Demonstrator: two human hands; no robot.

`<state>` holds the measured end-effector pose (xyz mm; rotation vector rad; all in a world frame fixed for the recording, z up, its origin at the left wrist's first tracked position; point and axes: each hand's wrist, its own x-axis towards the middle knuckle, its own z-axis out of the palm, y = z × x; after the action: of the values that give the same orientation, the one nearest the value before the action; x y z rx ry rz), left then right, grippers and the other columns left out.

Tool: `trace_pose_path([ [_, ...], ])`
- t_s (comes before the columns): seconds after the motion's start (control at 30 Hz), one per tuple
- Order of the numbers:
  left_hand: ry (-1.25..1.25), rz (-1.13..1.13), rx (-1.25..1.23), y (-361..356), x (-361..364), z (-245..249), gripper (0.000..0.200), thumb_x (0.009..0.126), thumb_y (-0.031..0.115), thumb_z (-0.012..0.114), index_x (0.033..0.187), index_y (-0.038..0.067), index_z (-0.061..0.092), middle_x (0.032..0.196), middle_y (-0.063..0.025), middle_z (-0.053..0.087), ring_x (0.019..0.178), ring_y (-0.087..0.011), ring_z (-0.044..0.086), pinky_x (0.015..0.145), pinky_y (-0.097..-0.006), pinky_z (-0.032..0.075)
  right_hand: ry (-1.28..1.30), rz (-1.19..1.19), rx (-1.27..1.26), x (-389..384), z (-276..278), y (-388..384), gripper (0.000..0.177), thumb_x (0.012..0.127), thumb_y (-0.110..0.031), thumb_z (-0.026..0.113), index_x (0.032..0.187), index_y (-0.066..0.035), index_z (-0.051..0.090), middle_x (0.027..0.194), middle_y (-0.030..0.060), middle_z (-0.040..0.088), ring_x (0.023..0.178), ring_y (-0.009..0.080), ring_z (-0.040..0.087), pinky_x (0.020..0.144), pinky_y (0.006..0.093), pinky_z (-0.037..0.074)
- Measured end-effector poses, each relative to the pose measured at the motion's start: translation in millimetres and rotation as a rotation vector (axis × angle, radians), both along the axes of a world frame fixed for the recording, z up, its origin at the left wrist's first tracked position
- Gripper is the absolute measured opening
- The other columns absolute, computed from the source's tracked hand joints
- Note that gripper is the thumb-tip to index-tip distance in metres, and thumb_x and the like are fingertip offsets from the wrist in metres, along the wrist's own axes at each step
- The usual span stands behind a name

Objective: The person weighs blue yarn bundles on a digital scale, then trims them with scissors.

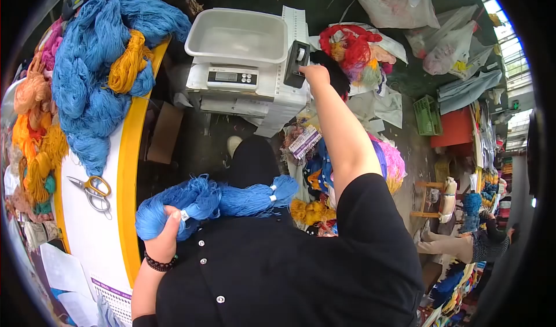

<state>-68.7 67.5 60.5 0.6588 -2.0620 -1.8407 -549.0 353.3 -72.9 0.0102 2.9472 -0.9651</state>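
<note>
My left hand (164, 238) is closed round a bundle of blue yarn (200, 202), which lies across my lap with small white tags on it. Out in front, my right hand (315, 75) reaches to a small black tape dispenser (296, 64), its fingertips touching the right side. The dispenser sits beside a digital scale (231, 77) carrying a translucent plastic tray (237, 35). Strips of printed labels (294, 19) run behind and below the dispenser.
A white table with a yellow edge (128, 170) at left holds scissors (92, 194), blue yarn (87, 66) and orange yarn (35, 147). Red yarn (350, 43), plastic bags (394, 2) and a green crate (427, 115) are at right. Another person (475, 245) bends farther off.
</note>
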Motion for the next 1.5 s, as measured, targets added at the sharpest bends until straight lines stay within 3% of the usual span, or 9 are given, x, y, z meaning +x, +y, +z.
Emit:
trace_pose_path([
  [0.1,-0.009,-0.007,0.036,-1.5,-0.5,-0.2,0.002,0.082,0.003,0.065,0.081,0.002,0.063,0.074,0.0021,0.059,0.068,-0.0049,0.053,0.065,-0.0215,0.043,0.141,0.156,0.185,-6.2,-11.2,0.5,0.021,0.075,-0.019,0.068,0.082,0.001,0.069,0.085,0.0150,0.068,0.081,0.0256,0.063,0.075,0.0343,0.046],
  [0.2,-0.050,-0.006,0.053,-1.7,1.1,-1.2,0.002,0.082,0.004,0.065,0.081,0.002,0.064,0.074,0.0023,0.059,0.068,-0.0049,0.053,0.065,-0.0213,0.043,0.032,-0.085,-0.239,0.9,-6.9,-7.7,0.018,0.073,-0.014,0.071,0.080,0.002,0.068,0.078,0.0128,0.066,0.074,0.0239,0.061,0.070,0.0342,0.048],
  [0.27,0.017,0.031,0.042,1.1,0.8,-5.1,0.003,0.082,0.006,0.066,0.082,0.006,0.063,0.072,0.0029,0.058,0.061,-0.0033,0.049,0.055,-0.0186,0.038,-0.262,-0.355,-0.602,27.7,31.1,-20.8,0.013,0.073,-0.010,0.073,0.080,0.000,0.067,0.077,0.0098,0.063,0.066,0.0215,0.057,0.066,0.0320,0.050],
  [0.47,-0.050,0.046,0.180,-2.8,2.9,-8.4,0.006,0.085,0.011,0.064,0.082,0.007,0.062,0.069,0.0036,0.056,0.054,-0.0026,0.046,0.048,-0.0175,0.035,-0.306,-0.514,-1.164,43.3,28.0,-19.9,0.014,0.076,-0.005,0.072,0.087,0.000,0.065,0.086,0.0096,0.059,0.075,0.0217,0.054,0.069,0.0309,0.054],
  [0.9,-0.011,0.073,0.263,-1.4,4.2,-4.3,0.004,0.083,0.009,0.066,0.084,0.006,0.063,0.068,0.0031,0.057,0.054,-0.0025,0.049,0.049,-0.0176,0.038,-0.262,-0.554,-0.918,58.3,39.6,-31.4,0.021,0.066,-0.001,0.074,0.083,0.003,0.062,0.092,0.0114,0.059,0.082,0.0224,0.054,0.068,0.0345,0.046],
  [1.07,-0.004,0.121,0.241,-1.6,4.2,-3.6,0.004,0.083,0.008,0.066,0.082,0.005,0.063,0.066,0.0034,0.056,0.053,-0.0024,0.048,0.048,-0.0177,0.037,-0.276,-0.565,-0.737,71.0,50.1,-32.8,0.026,0.065,-0.004,0.075,0.090,0.000,0.067,0.107,0.0128,0.061,0.089,0.0263,0.056,0.069,0.0385,0.044],
  [1.17,-0.012,0.128,0.274,-0.1,3.4,-0.9,0.004,0.082,0.008,0.066,0.081,0.005,0.063,0.066,0.0033,0.056,0.053,-0.0024,0.047,0.048,-0.0177,0.037,-0.280,-0.510,-0.835,62.3,29.9,-27.0,0.029,0.065,-0.005,0.075,0.092,0.002,0.067,0.111,0.0146,0.061,0.092,0.0268,0.056,0.070,0.0404,0.043],
  [1.47,0.034,0.099,0.231,-4.0,5.2,-6.3,0.005,0.082,0.008,0.066,0.082,0.004,0.062,0.066,0.0030,0.055,0.052,-0.0028,0.047,0.047,-0.0181,0.037,-0.164,-0.577,-0.754,47.8,0.2,-25.3,0.033,0.064,-0.007,0.075,0.093,0.006,0.067,0.098,0.0159,0.065,0.081,0.0270,0.060,0.073,0.0373,0.047],
  [1.5,0.011,0.130,0.243,-3.8,5.8,-5.4,0.005,0.082,0.007,0.066,0.080,0.004,0.062,0.066,0.0029,0.055,0.052,-0.0032,0.047,0.047,-0.0186,0.037,-0.296,-0.679,-0.558,72.0,44.4,-37.3,0.035,0.063,-0.011,0.078,0.093,0.004,0.067,0.098,0.0141,0.065,0.080,0.0246,0.060,0.074,0.0381,0.048],
])
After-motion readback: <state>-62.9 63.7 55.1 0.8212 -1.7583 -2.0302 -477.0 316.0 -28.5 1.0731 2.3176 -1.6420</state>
